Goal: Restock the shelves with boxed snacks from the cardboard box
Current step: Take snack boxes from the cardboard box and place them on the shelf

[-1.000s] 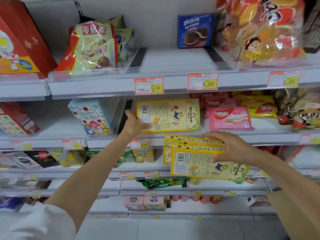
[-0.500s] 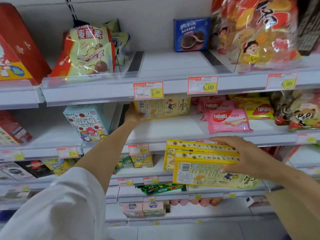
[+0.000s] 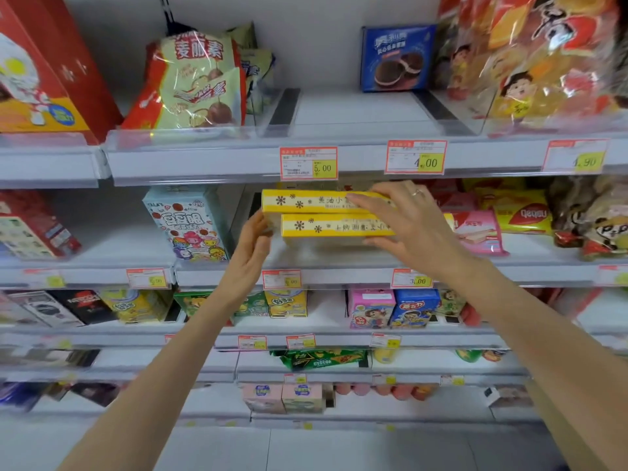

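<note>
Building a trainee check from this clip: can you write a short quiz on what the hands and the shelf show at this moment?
1. True or false: the right hand grips two stacked yellow boxes.
2. Which item stands just left of the yellow boxes on the same shelf? A) pale blue cartoon box B) blue cookie box C) pink wafer pack
3. Fill in: the left hand touches the boxes' ___ end.
Key: 1 true; 2 A; 3 left.
</note>
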Demonstrator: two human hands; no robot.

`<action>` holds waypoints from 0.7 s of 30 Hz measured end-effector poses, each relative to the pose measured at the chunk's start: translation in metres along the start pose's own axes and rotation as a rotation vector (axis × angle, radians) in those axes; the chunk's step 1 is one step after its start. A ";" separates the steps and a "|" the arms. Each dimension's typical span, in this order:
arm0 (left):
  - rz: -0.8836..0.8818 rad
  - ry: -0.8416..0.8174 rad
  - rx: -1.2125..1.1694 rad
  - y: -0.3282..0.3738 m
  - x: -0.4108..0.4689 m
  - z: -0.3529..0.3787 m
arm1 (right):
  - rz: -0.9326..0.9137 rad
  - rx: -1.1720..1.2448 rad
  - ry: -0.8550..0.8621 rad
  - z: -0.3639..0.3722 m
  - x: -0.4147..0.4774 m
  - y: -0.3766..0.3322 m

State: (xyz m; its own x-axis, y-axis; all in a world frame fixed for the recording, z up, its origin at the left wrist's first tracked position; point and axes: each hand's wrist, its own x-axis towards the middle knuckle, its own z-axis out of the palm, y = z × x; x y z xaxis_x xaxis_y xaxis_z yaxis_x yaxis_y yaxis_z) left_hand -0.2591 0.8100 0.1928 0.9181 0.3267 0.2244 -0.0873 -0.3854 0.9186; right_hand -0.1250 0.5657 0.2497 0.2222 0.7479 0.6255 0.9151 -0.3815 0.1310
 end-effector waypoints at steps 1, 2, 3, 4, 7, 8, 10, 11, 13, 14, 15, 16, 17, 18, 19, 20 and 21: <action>-0.007 -0.003 0.073 -0.006 0.005 -0.001 | 0.008 0.002 -0.015 0.007 0.006 0.003; -0.021 0.014 0.141 -0.010 0.009 0.000 | 0.015 0.005 -0.042 0.015 0.011 0.005; -0.032 0.040 0.199 -0.013 0.015 0.003 | 0.023 0.006 -0.085 0.022 0.015 0.008; -0.046 0.069 0.243 -0.013 0.019 0.007 | 0.031 0.000 -0.138 0.030 0.018 0.011; -0.116 0.123 0.381 -0.013 0.036 0.023 | 0.101 -0.029 -0.294 0.051 0.026 0.018; -0.151 0.139 0.451 -0.011 0.041 0.029 | 0.140 -0.031 -0.317 0.055 0.027 0.019; -0.203 0.163 0.589 -0.010 0.052 0.040 | 0.213 -0.046 -0.287 0.061 0.027 0.021; -0.221 0.173 0.638 -0.010 0.058 0.044 | 0.234 -0.061 -0.235 0.061 0.024 0.021; -0.266 0.204 0.687 -0.008 0.066 0.052 | 0.241 -0.070 -0.091 0.056 0.014 0.019; -0.295 0.220 0.696 -0.006 0.070 0.055 | 0.234 -0.052 -0.036 0.053 0.005 0.019; -0.321 0.236 0.696 -0.006 0.073 0.058 | 0.227 -0.022 0.000 0.050 -0.006 0.018; -0.345 0.251 0.690 -0.005 0.076 0.062 | 0.222 0.018 0.019 0.047 -0.018 0.018; -0.363 0.267 0.684 -0.006 0.079 0.065 | 0.219 0.056 0.025 0.045 -0.031 0.017; -0.377 0.285 0.684 -0.007 0.081 0.068 | 0.217 0.081 0.027 0.042 -0.043 0.015; -0.384 0.306 0.690 -0.009 0.083 0.072 | 0.219 0.095 0.021 0.039 -0.055 0.013; -0.386 0.326 0.699 -0.011 0.084 0.075 | 0.226 0.101 0.010 0.037 -0.065 0.012; -0.390 0.339 0.705 -0.012 0.086 0.077 | 0.237 0.111 -0.004 0.036 -0.074 0.012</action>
State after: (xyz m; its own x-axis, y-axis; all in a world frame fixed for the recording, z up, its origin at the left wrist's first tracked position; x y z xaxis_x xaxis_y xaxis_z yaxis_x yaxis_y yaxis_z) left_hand -0.1499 0.7764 0.1761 0.6582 0.7426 0.1237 0.5716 -0.5998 0.5599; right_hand -0.1190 0.5250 0.1774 0.4365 0.6470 0.6252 0.8684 -0.4847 -0.1047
